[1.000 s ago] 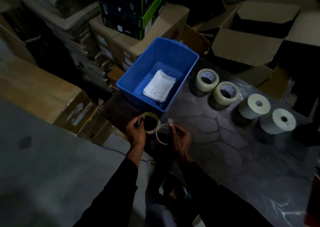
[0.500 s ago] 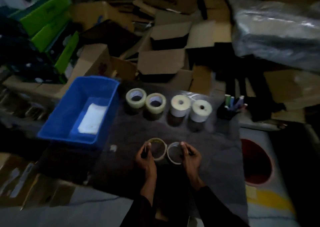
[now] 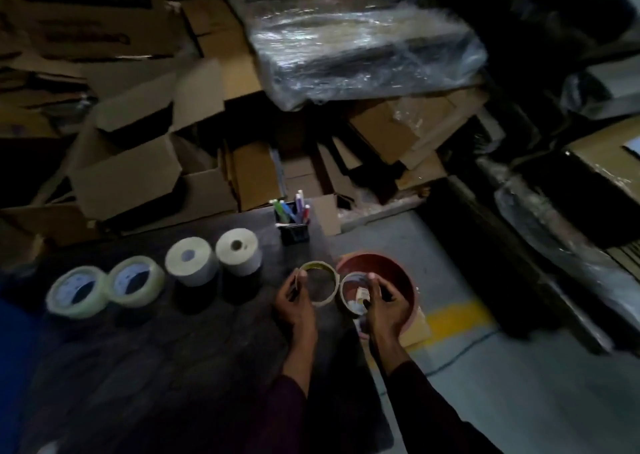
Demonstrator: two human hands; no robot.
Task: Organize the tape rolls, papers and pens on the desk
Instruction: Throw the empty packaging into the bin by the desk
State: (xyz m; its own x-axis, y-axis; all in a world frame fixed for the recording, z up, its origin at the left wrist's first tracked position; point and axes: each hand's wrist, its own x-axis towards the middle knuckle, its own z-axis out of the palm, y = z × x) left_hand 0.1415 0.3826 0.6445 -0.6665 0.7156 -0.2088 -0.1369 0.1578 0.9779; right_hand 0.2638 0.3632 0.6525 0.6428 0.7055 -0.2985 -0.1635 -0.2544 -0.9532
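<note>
My left hand (image 3: 294, 303) grips a thin yellowish tape ring (image 3: 328, 282) near the desk's right edge. My right hand (image 3: 382, 303) grips a second thin white tape ring (image 3: 347, 287), held over the red bucket (image 3: 398, 270) beside the desk. Along the back of the dark desk (image 3: 173, 367) stand two clear tape rolls (image 3: 77, 291) (image 3: 135, 280) and two thick white rolls (image 3: 190, 261) (image 3: 239, 251) in a row. A black pen holder (image 3: 294, 234) with coloured pens (image 3: 292, 208) stands at the desk's back right corner.
Open cardboard boxes (image 3: 138, 163) pile up behind the desk. A plastic-wrapped bundle (image 3: 356, 48) lies above them. The red bucket holds some scraps. Grey floor with a yellow mark (image 3: 457, 318) lies to the right. A blue edge (image 3: 14, 349) shows at far left.
The view swung right. Both hands carried their tape rings to the right, from the desk's front middle to its right edge, the right one now over the red bucket.
</note>
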